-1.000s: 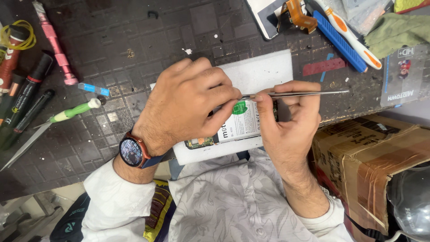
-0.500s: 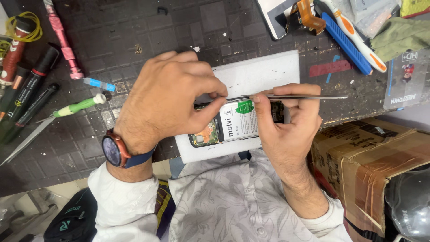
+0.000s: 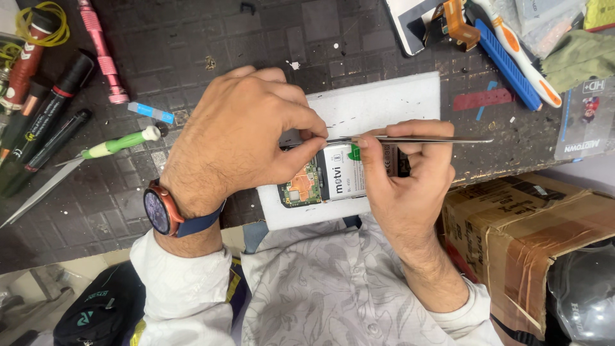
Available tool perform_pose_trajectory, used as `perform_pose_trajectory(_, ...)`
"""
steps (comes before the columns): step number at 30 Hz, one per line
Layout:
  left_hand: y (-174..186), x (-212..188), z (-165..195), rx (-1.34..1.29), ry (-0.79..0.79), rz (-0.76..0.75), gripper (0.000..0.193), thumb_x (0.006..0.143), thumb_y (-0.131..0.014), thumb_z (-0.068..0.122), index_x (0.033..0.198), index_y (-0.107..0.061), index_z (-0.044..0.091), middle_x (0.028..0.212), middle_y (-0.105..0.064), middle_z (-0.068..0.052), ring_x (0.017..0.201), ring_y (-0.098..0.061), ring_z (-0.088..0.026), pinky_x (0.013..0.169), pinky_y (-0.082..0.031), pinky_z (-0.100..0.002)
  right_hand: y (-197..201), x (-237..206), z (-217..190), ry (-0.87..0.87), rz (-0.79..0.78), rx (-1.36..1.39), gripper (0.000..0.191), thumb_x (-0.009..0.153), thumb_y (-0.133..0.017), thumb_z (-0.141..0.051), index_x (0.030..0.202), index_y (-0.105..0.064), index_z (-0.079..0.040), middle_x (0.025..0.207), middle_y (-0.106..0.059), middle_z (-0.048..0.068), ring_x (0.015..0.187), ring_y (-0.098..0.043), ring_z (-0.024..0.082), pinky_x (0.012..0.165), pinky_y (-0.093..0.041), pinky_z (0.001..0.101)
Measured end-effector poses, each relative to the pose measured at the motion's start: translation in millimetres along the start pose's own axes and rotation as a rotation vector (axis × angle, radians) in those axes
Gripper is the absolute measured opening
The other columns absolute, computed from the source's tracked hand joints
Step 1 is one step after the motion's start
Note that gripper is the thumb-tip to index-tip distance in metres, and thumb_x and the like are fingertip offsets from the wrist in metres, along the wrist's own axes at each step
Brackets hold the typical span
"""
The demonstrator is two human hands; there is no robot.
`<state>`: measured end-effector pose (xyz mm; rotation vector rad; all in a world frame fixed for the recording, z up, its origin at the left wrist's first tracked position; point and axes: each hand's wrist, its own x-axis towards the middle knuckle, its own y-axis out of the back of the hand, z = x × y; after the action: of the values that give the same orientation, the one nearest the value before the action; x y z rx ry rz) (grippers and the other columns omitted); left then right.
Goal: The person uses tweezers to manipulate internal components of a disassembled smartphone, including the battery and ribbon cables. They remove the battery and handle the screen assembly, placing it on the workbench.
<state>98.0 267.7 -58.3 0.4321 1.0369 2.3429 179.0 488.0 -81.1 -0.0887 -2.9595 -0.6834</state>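
An opened phone [image 3: 333, 179] with a white battery and a bare circuit board lies on a white pad [image 3: 378, 102] at the bench's near edge. My left hand [image 3: 246, 138] arches over the phone's left end, thumb and forefinger pinched at the tip of metal tweezers [image 3: 423, 139]. My right hand [image 3: 403, 173] grips the tweezers' shaft and rests on the phone's right end, covering it. A watch [image 3: 160, 210] is on my left wrist.
Dark gridded mat [image 3: 192, 51] carries a pink screwdriver [image 3: 101, 54], black pens [image 3: 48, 122], a green-handled tool [image 3: 115, 146] and a blue piece [image 3: 150, 113]. Blue and white tools [image 3: 512, 57] lie at back right. A taped cardboard box [image 3: 532, 237] and helmet [image 3: 583, 291] sit right.
My left hand has slid leftward off the phone, uncovering the circuit board and more of the battery. The right hand and tweezers have held about still.
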Motion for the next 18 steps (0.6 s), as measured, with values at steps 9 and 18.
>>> perform_pose_trajectory(9,4,-3,-5,-0.016,-0.002,0.000,0.012,0.079,-0.084,0.026,0.086,-0.083,0.016,0.076,-0.074,0.001,0.074,-0.067,-0.020,0.081,-0.051,-0.040,-13,3,-7,0.030,0.007,-0.069,0.033,0.102,-0.076,0.006,0.119,-0.048,0.002,0.099,-0.069,0.010,0.083,-0.073,0.011,0.069,-0.056,0.0203)
perform_pose_trajectory(18,9,-9,-10,-0.055,0.026,0.000,0.011,0.077,-0.084,0.024,0.085,-0.084,0.016,0.076,-0.075,0.000,0.075,-0.069,-0.021,0.082,-0.051,-0.040,-20,4,-9,0.040,-0.013,-0.083,0.032,0.103,-0.074,0.006,0.119,-0.047,0.003,0.104,-0.069,0.013,0.088,-0.075,0.013,0.073,-0.059,0.0214)
